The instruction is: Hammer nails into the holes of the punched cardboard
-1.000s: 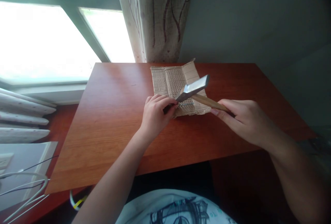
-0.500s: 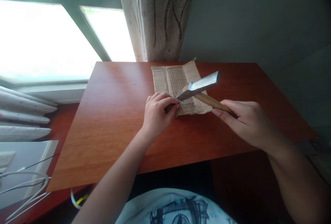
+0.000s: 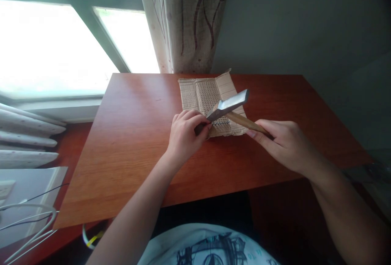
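My right hand point(image 3: 279, 140) is wrapped around the wooden handle of a hammer point(image 3: 233, 102). The hammer's metal head slants across a piece of cardboard point(image 3: 224, 82), its lower end close to my left fingertips. Thumb and fingers of my left hand point(image 3: 187, 132) are pinched together at the cardboard's near left edge; whatever is between them is too small and hidden to name. Rows of small holes cover the cardboard's middle panel. Along its near part stands a row of small dark metal bits point(image 3: 221, 122), too fine to make out clearly.
The cardboard lies on a reddish-brown wooden table point(image 3: 131, 167). Behind the table hang a patterned curtain point(image 3: 195, 20) and a grey wall point(image 3: 290, 24). A bright window point(image 3: 51, 49) is at the left. White cables point(image 3: 33, 232) run beside the table's left near corner.
My right hand and the hammer have shifted a little to the left, and the raised end of the hammer head has dropped slightly. My left hand stays pinched in nearly the same spot.
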`<state>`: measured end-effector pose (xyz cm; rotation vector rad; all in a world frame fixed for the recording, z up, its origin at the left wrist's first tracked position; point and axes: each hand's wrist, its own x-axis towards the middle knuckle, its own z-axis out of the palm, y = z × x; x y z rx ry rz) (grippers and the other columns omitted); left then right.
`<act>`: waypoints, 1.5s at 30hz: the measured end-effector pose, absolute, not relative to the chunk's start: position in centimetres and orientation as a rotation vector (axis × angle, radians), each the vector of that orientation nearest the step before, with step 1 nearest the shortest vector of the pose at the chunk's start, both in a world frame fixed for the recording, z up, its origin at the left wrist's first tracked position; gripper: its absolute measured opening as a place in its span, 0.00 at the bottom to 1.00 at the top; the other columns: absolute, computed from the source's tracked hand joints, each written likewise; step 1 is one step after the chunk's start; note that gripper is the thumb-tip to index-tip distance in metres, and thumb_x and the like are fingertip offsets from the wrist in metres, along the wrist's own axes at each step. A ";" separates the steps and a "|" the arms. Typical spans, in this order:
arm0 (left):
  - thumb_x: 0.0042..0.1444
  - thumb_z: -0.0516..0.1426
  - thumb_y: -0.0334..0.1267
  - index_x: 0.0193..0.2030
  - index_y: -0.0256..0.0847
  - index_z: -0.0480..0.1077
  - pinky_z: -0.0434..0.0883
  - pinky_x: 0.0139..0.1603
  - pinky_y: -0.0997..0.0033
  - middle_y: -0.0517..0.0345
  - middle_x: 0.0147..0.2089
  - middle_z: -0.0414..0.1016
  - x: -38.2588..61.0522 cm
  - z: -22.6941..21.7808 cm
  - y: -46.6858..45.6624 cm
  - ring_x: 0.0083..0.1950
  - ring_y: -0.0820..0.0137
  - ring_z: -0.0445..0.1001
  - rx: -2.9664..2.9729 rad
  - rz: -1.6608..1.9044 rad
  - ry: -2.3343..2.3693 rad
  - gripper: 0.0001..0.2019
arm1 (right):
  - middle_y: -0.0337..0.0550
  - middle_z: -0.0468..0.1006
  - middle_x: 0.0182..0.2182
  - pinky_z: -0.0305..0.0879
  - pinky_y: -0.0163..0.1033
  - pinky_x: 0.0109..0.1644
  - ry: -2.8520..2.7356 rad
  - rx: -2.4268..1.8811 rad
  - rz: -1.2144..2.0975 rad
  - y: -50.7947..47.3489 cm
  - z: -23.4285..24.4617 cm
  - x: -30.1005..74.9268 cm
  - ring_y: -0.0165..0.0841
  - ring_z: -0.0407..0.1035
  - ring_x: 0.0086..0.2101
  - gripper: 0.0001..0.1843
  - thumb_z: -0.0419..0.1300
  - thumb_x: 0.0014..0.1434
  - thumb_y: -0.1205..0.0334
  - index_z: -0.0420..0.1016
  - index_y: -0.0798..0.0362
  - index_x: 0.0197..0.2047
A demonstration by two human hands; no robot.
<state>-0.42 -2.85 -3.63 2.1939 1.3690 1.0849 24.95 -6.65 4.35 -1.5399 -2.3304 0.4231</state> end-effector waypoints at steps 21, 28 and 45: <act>0.61 0.63 0.37 0.43 0.44 0.81 0.71 0.52 0.56 0.54 0.43 0.79 -0.6 -3.9 -2.7 0.47 0.61 0.73 2.228 1.139 1.326 0.05 | 0.33 0.62 0.20 0.52 0.36 0.26 -2.260 -1.538 0.392 -7.1 3.7 25.5 0.27 0.59 0.21 0.22 0.56 0.71 0.51 0.63 0.51 0.26; 0.61 0.63 0.37 0.41 0.43 0.79 0.71 0.51 0.58 0.53 0.43 0.79 -0.8 -4.1 -2.5 0.47 0.62 0.73 2.212 1.150 1.303 0.04 | 0.34 0.64 0.20 0.52 0.36 0.27 -2.297 -1.535 0.431 -6.8 3.3 25.0 0.28 0.60 0.21 0.21 0.56 0.71 0.51 0.64 0.50 0.27; 0.60 0.63 0.36 0.42 0.42 0.79 0.71 0.52 0.57 0.53 0.44 0.79 -0.8 -3.9 -2.6 0.48 0.60 0.73 2.210 1.116 1.321 0.05 | 0.35 0.68 0.22 0.54 0.37 0.29 -2.287 -1.578 0.423 -7.3 2.7 25.2 0.29 0.63 0.23 0.20 0.54 0.71 0.49 0.68 0.51 0.30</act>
